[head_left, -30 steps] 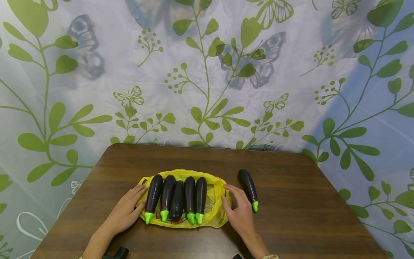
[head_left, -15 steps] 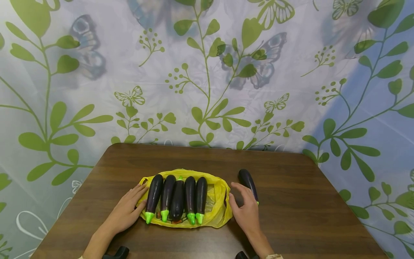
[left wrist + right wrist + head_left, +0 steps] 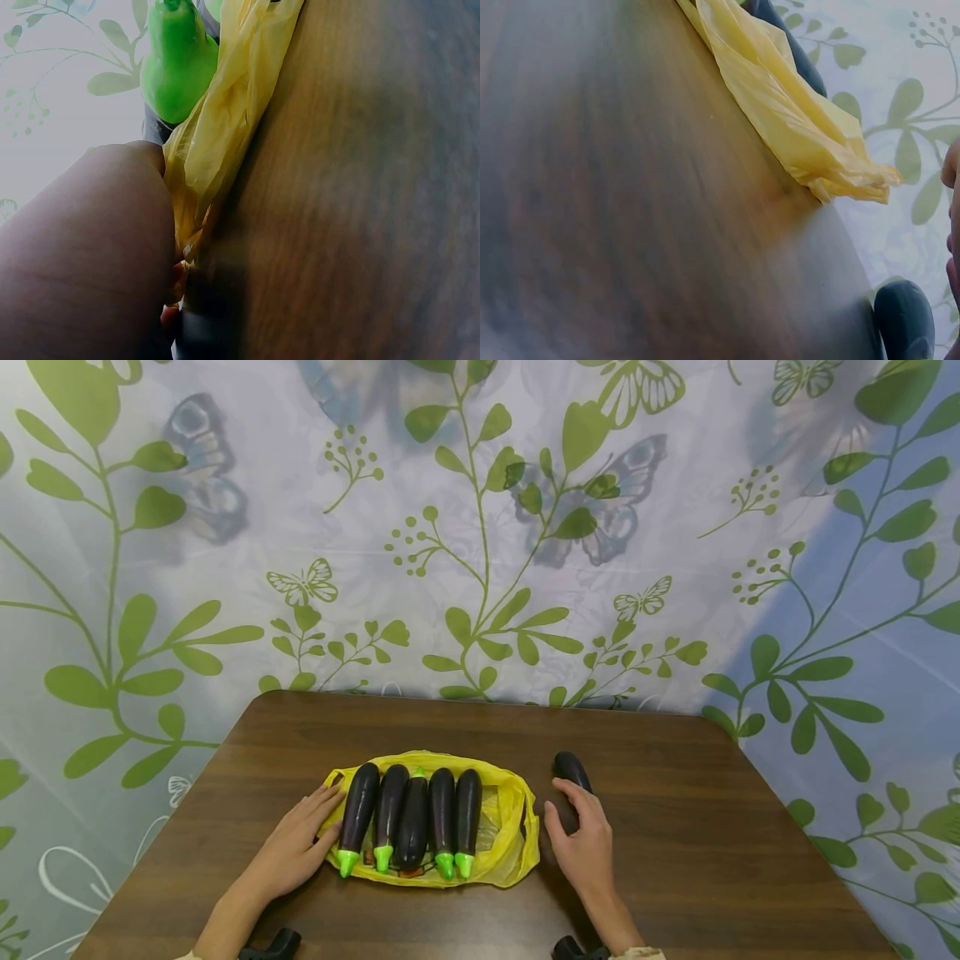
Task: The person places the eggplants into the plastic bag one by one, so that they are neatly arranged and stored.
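Several dark purple eggplants (image 3: 412, 831) with bright green stem ends lie side by side in an opened yellow plastic bag (image 3: 510, 864). My left hand (image 3: 294, 843) rests against the bag's left edge, fingers straight; the left wrist view shows it beside the yellow plastic (image 3: 232, 97) and a green stem end (image 3: 178, 71). Right of the bag, my right hand (image 3: 587, 847) reaches over one lone eggplant (image 3: 572, 768), thumb and fingers apart. That eggplant's lower part is hidden behind the hand. In the right wrist view, the dark eggplant (image 3: 905, 319) shows low at the right, near my fingers (image 3: 952, 176).
The brown wooden table (image 3: 712, 827) carries everything. A cloth with green leaves and butterflies (image 3: 480, 527) hangs behind its far edge. Black wrist-worn pieces (image 3: 277, 943) show under both forearms.
My right hand has left the bag's right edge and moved right, over the lone eggplant, covering its green end. The left hand and the bagged eggplants have stayed in place.
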`<state>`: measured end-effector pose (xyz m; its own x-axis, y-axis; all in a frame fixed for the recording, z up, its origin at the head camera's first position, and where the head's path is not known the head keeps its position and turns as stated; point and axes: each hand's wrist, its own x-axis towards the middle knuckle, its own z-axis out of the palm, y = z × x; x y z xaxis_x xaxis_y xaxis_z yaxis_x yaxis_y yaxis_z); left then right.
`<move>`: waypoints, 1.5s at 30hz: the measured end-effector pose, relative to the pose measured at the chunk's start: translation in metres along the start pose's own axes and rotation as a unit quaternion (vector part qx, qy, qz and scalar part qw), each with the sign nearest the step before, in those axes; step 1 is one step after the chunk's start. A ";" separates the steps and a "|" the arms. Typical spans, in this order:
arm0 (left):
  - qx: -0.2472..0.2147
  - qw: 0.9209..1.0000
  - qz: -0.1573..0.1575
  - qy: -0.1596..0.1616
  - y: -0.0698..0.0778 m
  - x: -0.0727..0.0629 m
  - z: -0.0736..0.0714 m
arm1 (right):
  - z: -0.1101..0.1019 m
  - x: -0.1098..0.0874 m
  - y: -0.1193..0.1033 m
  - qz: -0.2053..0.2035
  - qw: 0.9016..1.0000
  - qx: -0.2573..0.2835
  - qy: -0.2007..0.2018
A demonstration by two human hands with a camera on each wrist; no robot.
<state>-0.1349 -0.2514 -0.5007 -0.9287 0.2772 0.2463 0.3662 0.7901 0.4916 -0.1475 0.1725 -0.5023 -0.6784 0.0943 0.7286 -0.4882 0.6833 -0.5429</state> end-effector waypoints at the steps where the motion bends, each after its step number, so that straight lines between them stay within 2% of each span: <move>1: -0.001 1.000 0.001 0.000 0.000 0.000 0.000 | 0.000 0.000 0.001 0.003 1.000 -0.001 0.003; 6: -0.003 1.000 0.002 0.000 0.001 0.000 0.000 | -0.003 0.000 0.005 0.028 0.999 -0.014 0.012; 15: -0.004 1.000 0.001 -0.001 0.000 0.000 0.001 | -0.007 -0.001 0.008 0.094 0.995 -0.030 0.003; 29: 0.001 1.000 0.001 0.001 0.000 -0.001 0.001 | -0.012 0.002 0.017 0.107 0.993 -0.043 0.011; 45: 0.001 1.000 0.004 0.003 0.000 -0.001 0.001 | -0.017 0.004 0.023 0.174 0.983 -0.061 -0.018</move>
<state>-0.1343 -0.2508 -0.5020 -0.9254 0.2802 0.2552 0.3735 0.7885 0.4886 -0.1520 0.2009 -0.5048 -0.8126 0.3131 0.4916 -0.1556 0.6963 -0.7007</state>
